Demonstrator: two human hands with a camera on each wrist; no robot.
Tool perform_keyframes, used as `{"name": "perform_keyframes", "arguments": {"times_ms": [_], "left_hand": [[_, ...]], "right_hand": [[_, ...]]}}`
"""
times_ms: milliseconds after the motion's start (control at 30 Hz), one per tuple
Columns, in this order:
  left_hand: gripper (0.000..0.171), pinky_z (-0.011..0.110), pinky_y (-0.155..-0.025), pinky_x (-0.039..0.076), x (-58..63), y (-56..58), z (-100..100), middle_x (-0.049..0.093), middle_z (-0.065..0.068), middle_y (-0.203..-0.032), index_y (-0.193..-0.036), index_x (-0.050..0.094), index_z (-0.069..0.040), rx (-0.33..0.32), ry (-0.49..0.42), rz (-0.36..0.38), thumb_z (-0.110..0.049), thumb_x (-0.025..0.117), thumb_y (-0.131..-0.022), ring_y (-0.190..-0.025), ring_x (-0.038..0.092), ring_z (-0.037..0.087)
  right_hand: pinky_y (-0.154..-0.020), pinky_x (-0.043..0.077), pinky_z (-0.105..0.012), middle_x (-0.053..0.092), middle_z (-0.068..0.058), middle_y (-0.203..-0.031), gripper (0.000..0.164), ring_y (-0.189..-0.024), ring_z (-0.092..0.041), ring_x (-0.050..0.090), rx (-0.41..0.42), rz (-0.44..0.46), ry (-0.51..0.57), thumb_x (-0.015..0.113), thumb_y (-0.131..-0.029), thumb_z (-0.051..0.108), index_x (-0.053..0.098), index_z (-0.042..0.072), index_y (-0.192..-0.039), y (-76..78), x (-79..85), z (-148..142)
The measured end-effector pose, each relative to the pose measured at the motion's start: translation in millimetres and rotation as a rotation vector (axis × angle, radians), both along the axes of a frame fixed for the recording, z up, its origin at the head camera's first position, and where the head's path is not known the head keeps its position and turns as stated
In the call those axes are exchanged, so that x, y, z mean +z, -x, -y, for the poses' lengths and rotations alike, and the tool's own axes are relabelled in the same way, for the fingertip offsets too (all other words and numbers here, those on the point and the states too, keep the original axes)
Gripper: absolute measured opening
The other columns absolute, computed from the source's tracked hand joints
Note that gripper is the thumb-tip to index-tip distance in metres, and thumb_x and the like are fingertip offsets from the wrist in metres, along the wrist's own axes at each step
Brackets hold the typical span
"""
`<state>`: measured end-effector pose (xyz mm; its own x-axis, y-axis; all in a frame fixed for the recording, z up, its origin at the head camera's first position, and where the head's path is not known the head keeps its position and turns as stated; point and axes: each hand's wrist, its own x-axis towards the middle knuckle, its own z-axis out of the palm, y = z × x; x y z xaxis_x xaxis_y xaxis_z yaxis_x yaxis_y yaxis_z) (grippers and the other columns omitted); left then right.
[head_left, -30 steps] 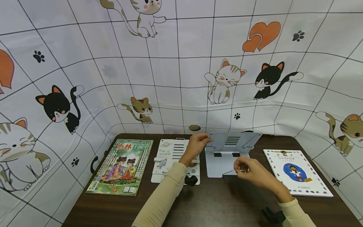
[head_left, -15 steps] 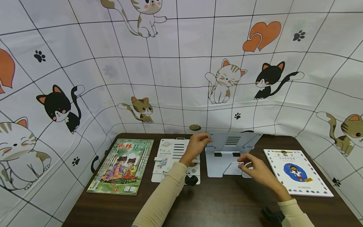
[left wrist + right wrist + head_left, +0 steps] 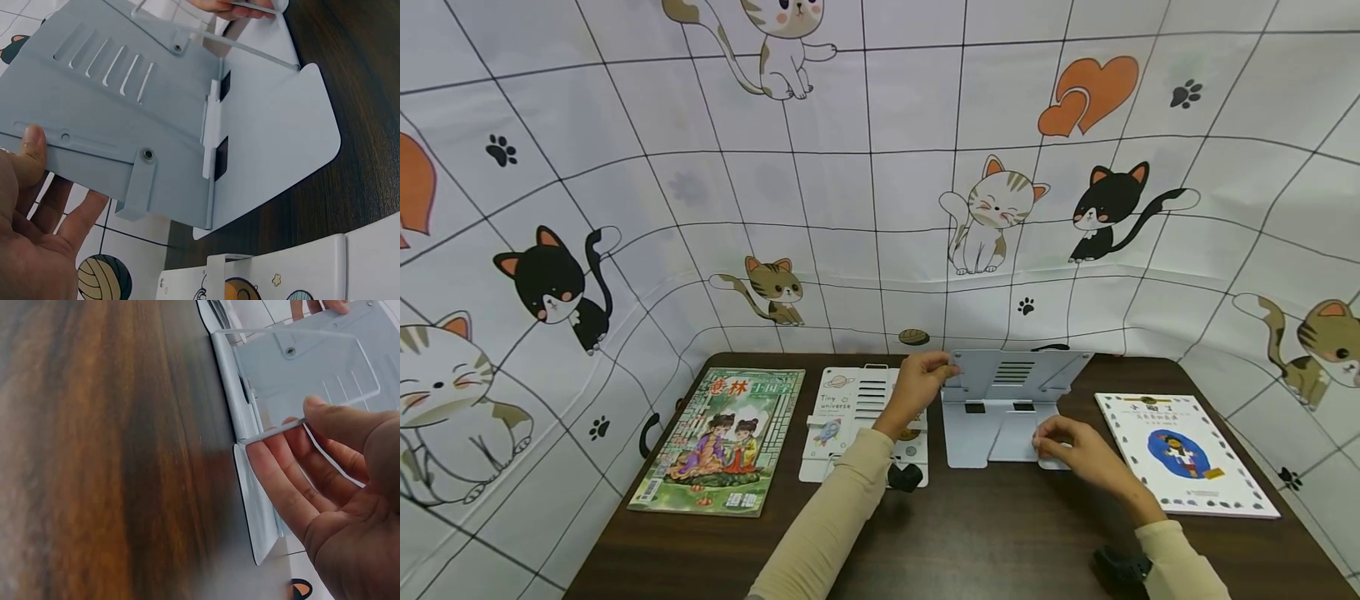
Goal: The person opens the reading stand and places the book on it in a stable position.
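Observation:
A pale blue-grey metal book stand (image 3: 970,437) lies with its base on the table and its slotted panel (image 3: 94,94) tilted up at the back. My left hand (image 3: 917,390) pinches the panel's left edge, thumb on the near face and fingers behind. At the base's front right, my right hand (image 3: 1084,450) pinches a thin wire support (image 3: 275,432) between thumb and fingers. That wire loop stands up from the base, apart from the slotted panel in the right wrist view. In the head view the right fingers hide part of the wire.
Left of the stand lies a folded white book stand (image 3: 835,400) with printed pictures, partly behind my left forearm. A green illustrated magazine (image 3: 722,442) lies farther left. At the right is a white book (image 3: 1213,475). A cat-patterned cloth (image 3: 917,250) hangs behind the dark table (image 3: 955,542).
My right hand has shifted a little to the right with the wire support, which has swung up from the base's front. The left hand stays at the panel's edge.

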<state>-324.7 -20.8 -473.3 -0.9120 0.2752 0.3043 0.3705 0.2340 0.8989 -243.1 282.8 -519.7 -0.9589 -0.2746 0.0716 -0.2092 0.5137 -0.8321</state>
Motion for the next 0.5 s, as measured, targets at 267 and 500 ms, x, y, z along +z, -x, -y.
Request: {"name": "perform_keyframes", "arguments": {"times_ms": [267, 500], "left_hand": [[0.018, 0.025, -0.072, 0.043, 0.4, -2.7, 1.1, 0.081, 0.012, -0.115, -0.116, 0.080, -0.005, 0.001, 0.011, 0.015, -0.013, 0.069, -0.104, -0.076, 0.056, 0.010], [0.015, 0.024, -0.076, 0.047, -4.5, -2.6, 1.4, 0.082, 0.010, -0.111, -0.110, 0.081, -0.007, -0.002, 0.023, 0.011, -0.014, 0.069, -0.104, -0.097, 0.071, 0.017]], "right_hand": [[-0.072, 0.063, -0.026, 0.075, -0.017, -0.100, 0.020, -0.085, -0.010, 0.074, -0.062, 0.044, 0.026, 0.069, -0.105, 0.012, 0.066, -0.006, -0.110, 7.2, -0.2, 10.0], [-0.067, 0.061, -0.026, 0.076, -0.013, -0.091, 0.020, -0.075, -0.016, 0.075, -0.107, 0.047, -0.025, 0.069, -0.104, 0.013, 0.067, -0.005, -0.109, 13.0, -5.0, 13.8]]}}
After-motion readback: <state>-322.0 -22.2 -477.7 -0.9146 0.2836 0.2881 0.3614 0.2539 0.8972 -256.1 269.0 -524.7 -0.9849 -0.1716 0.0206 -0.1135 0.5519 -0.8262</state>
